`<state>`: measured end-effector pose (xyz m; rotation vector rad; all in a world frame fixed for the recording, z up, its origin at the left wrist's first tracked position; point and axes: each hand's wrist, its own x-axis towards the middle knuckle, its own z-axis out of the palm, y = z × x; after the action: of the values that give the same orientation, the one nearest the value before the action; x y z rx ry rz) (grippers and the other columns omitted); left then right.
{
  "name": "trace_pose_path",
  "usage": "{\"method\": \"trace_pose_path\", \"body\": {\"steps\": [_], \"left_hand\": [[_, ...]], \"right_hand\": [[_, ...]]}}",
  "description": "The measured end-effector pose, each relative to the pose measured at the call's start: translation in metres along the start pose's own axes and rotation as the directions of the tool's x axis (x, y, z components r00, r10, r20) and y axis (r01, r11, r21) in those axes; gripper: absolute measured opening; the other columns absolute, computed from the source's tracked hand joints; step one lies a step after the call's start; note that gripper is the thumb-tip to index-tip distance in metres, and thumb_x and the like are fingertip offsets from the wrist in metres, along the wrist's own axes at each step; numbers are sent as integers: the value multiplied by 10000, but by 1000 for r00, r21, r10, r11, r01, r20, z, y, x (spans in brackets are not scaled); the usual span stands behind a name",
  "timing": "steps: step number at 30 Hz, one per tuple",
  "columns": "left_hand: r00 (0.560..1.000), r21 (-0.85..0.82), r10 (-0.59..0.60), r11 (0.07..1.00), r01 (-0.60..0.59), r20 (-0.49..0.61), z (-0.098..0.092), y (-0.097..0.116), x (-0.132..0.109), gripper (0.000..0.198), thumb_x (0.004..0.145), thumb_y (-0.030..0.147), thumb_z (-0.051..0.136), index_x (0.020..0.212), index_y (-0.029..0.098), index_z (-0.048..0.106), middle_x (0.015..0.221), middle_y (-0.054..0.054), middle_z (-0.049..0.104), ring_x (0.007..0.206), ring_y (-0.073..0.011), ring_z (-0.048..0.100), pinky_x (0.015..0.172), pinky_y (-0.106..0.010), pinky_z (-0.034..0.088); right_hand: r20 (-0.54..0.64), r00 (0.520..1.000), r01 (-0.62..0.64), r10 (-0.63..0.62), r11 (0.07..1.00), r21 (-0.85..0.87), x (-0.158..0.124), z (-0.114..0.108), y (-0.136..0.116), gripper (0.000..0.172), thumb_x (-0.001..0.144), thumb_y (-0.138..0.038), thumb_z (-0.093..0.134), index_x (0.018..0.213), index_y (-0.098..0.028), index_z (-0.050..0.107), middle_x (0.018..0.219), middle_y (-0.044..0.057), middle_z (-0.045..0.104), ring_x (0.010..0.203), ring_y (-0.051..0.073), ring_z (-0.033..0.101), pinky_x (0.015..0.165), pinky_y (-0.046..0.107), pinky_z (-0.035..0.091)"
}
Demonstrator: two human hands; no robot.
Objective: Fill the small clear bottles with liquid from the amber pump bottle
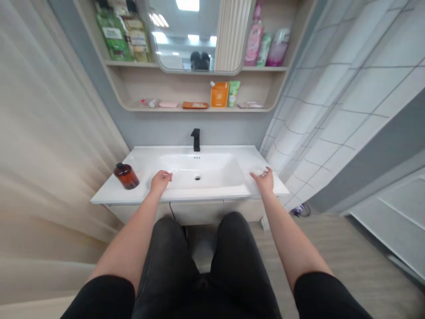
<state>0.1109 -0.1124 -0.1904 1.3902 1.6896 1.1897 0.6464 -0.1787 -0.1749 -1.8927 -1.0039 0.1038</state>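
My left hand is closed in a pinch above the left front rim of the white sink. From its fingertips a thin white stick points over the basin; it is too faint to name more exactly. At the right end of the counter, my right hand curls its fingers around a small clear container, whose shape is blurred. Left of my left hand, a brown pump-less bottle with a black top stands on the counter.
A black faucet rises behind the basin. Above hangs a mirror cabinet with bottles, an orange pouch, a green tube and small packs on its shelves. Curtains flank the left, a white tiled curtain the right.
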Motion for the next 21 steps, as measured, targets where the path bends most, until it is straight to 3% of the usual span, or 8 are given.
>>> {"method": "trace_pose_path", "body": {"steps": [3,5,8,10,11,16,19,21], "left_hand": [[1000,-40,7,999,-8,-23,0,-2,-1,335,839,537,724,989,258,615,844,-36,777,898,-244,776,774,-321,553],[999,-90,18,996,-20,-28,-1,-2,-1,332,827,515,734,986,255,601,832,-27,761,894,-237,775,780,-318,557],[999,-109,21,994,-25,-45,-3,2,1,341,791,487,761,966,249,591,809,-12,736,869,-224,761,784,-311,561],[996,-88,50,994,-57,-78,-4,8,-3,374,755,458,787,1012,240,625,860,-14,746,876,-216,752,803,-312,571],[993,-79,76,993,-84,-94,-4,11,-7,407,743,450,796,1057,236,652,898,-19,755,884,-216,750,818,-317,578],[991,-146,123,981,-129,-49,-8,14,-69,563,791,553,804,1241,225,716,910,-57,781,898,-276,795,849,-404,638],[963,-249,122,951,-183,-241,-35,-4,-117,499,871,585,749,1235,249,685,1084,-96,806,1020,-299,824,853,-423,673],[919,-260,60,950,-172,-389,-70,-20,-134,426,894,582,729,1161,255,667,1104,-85,799,1009,-280,828,798,-388,673]], "right_hand": [[-182,961,200,-207,978,-58,-24,0,-17,858,877,-572,785,1546,-113,507,1568,293,587,1508,439,538,1267,614,451],[-131,925,353,-356,934,-47,-45,6,-36,618,1002,-505,639,1492,-133,585,1496,260,643,1470,407,577,1268,602,452],[248,801,541,-545,836,89,-75,29,-69,329,1042,-377,572,1267,-212,747,1258,152,788,1259,319,720,1195,473,530],[471,689,557,-551,818,142,-89,49,-88,248,1019,-333,620,1179,-249,790,1177,93,831,1146,282,769,1118,412,573],[538,664,546,-520,828,127,-94,59,-94,225,1009,-320,640,1156,-262,800,1160,75,842,1126,273,779,1091,396,583],[642,695,472,-324,879,-66,-102,82,-100,253,992,-325,703,1218,-259,794,1194,69,858,1183,280,786,1048,373,590],[652,674,513,-347,855,-75,-103,82,-94,254,987,-336,725,1211,-243,800,1199,71,856,1200,288,776,1044,363,577],[648,674,525,-354,847,-83,-105,81,-93,242,992,-333,722,1196,-235,806,1188,74,855,1190,287,775,1028,356,573]]}}
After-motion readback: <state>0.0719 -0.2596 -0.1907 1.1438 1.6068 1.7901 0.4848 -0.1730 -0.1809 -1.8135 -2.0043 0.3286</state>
